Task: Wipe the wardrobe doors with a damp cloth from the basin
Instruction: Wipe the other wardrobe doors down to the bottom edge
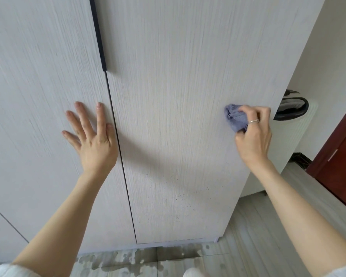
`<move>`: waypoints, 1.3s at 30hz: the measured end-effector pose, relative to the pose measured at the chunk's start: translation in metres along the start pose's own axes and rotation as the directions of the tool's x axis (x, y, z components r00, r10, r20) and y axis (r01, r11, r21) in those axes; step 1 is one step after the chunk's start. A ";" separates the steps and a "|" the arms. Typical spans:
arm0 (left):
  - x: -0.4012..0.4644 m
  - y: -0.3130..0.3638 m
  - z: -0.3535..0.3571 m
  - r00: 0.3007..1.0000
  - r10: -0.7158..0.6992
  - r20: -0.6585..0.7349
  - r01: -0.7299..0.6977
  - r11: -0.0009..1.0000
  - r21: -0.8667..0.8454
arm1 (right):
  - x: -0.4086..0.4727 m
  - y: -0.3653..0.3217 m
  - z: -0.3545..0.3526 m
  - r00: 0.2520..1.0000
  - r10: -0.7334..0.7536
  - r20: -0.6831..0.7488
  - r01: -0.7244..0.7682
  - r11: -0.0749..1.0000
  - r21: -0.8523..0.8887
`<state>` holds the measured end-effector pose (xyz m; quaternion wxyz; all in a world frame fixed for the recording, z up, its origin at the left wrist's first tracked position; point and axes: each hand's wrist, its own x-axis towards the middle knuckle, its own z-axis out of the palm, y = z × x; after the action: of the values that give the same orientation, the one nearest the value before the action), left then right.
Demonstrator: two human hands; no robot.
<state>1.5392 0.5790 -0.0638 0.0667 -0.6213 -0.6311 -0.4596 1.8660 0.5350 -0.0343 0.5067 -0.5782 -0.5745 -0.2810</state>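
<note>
Head view: right hand [253,134] grips cloth [235,118] against wardrobe door [178,96].

The floor [254,232] is pale grey wood-grain planks running below the wardrobe [178,136], which stands on it. Dark wet patches [128,258] spread over the boards just in front of the wardrobe's foot. At right a dark red door [340,156] reaches down to the floor.
</note>
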 end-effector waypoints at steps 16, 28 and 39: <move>-0.033 -0.007 0.020 0.994 -0.060 0.086 0.062 0.998 -0.024 | -0.035 0.042 -0.005 0.989 0.057 0.139 -0.038 0.990 -0.133; -0.054 -0.035 0.054 0.999 0.008 -0.050 -0.009 1.000 -0.021 | -0.180 0.077 0.021 0.853 0.384 0.353 -0.334 0.922 -0.196; -0.065 -0.041 0.062 0.995 0.043 -0.085 -0.043 0.999 0.000 | -0.131 0.057 0.034 0.988 0.150 0.039 -0.150 0.989 0.000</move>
<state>1.5491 0.5812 -0.1624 0.1028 -0.6148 -0.6137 -0.4845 1.8878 0.5266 -0.1796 0.5160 -0.6242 -0.5395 -0.2302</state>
